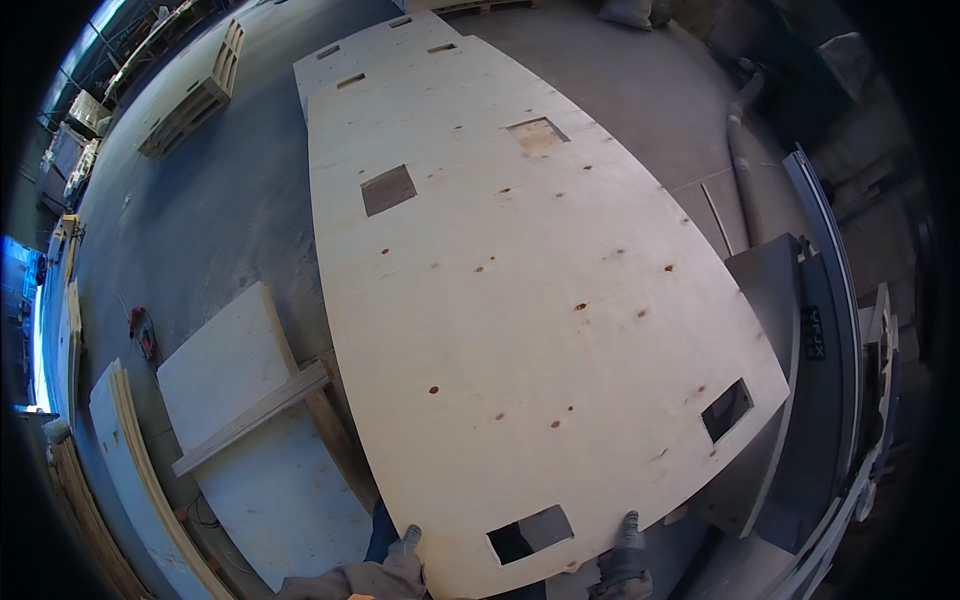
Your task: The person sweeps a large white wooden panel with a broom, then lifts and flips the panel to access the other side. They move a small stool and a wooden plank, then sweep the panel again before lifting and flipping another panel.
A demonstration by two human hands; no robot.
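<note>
A large pale plywood sheet (pixel 530 340) with brown knots and several rectangular cut-outs stretches away in front of me. My left hand (pixel 405 555), in a grey glove, is closed on its near left corner. My right hand (pixel 628 558), also gloved, grips the near edge farther right. Both thumbs lie on the top face, while the fingers underneath are hidden. Between my hands a cut-out (pixel 530 534) shows dark ground through it. Beyond the sheet's far end lies another plywood sheet (pixel 380 50) with small slots, partly covered by the first.
On the left, plywood panels (pixel 225 355) lie with a wooden batten (pixel 250 418) across them. A red tool (pixel 143 333) rests on the floor beyond. A grey machine (pixel 825 350) with a metal rail stands close on the right, a flexible hose (pixel 738 150) behind it. Stacked pallets (pixel 200 100) stand far left.
</note>
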